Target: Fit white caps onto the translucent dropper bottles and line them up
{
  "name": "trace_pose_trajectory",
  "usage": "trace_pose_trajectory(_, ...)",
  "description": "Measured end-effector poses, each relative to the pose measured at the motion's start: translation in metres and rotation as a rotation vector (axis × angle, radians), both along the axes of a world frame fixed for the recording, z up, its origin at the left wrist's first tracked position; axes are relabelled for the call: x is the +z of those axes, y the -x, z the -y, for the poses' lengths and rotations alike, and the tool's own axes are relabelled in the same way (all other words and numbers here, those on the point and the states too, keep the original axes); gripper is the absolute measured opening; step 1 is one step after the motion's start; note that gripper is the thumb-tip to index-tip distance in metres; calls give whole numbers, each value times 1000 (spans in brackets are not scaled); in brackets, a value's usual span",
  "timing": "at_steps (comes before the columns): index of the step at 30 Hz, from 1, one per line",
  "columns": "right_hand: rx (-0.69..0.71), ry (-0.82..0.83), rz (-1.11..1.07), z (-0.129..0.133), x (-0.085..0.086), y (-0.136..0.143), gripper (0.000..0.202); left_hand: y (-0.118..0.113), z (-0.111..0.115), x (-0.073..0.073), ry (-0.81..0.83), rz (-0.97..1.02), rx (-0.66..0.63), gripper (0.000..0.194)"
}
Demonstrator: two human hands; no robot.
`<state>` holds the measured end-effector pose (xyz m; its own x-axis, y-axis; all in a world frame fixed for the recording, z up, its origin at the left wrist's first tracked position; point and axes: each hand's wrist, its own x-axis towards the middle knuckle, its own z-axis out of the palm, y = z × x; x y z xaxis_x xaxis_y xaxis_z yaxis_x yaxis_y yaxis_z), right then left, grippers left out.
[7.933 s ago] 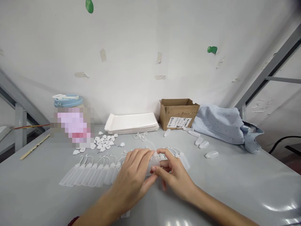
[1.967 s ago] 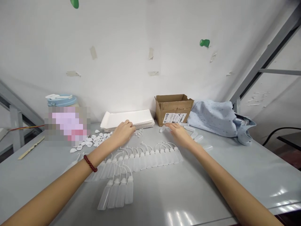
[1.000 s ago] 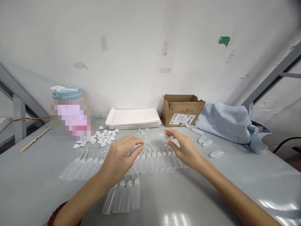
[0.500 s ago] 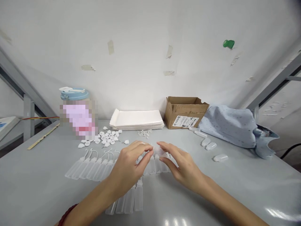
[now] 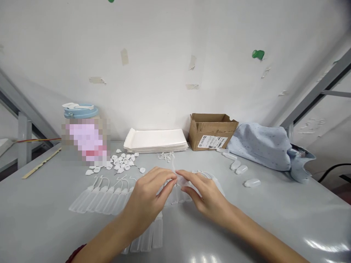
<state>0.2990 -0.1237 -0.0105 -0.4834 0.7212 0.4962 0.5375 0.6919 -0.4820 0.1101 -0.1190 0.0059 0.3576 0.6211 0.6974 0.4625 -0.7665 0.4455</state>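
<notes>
Left hand (image 5: 148,191), pinching thin white plastic tube (image 5: 173,163), now nearer right hand (image 5: 207,190), clamped on translucent plastic bottle (image 5: 181,181); both front-left of open brown cardboard box (image 5: 197,133), contents hidden.

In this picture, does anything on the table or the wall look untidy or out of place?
Slightly, yes. The wall carries scraps that look like tape. Near the cloth, the loose bottles lie at different angles, unlike the neat row of bottles at left. I see no spill.
</notes>
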Motion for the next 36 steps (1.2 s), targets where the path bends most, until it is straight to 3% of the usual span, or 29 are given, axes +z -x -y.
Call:
trace_pose_trajectory(3,-23,172,-165,-1,3,1,35,-1,0,-4,-111,-56,-23,19)
trace_pose_trajectory(7,-40,540,-437,-3,10,1,32,-1,1,-5,-130,-97,-93,20)
trace_pose_trajectory(10,118,793,-635,-5,12,0,32,-1,1,-2,-95,-47,-36,17)
trace_pose_trajectory(13,246,924,-731,-4,12,0,31,-1,1,0,-35,-48,2,23)
trace_pose_trajectory(18,216,983,-795,-2,13,3,32,-1,4,-3,2,-233,-19,41)
trace_pose_trajectory(22,51,963,-784,0,13,6,34,-2,4,-5,-75,-327,6,42)
trace_pose_trajectory(30,-110,892,-716,4,10,11,43,-2,3,-7,-108,-327,16,40)
trace_pose_trajectory(33,-56,921,-730,5,15,11,42,-2,3,-6,-101,-251,-10,38)
trace_pose_trajectory(36,83,955,-762,5,22,8,36,-3,2,-5,-101,-195,-33,39)
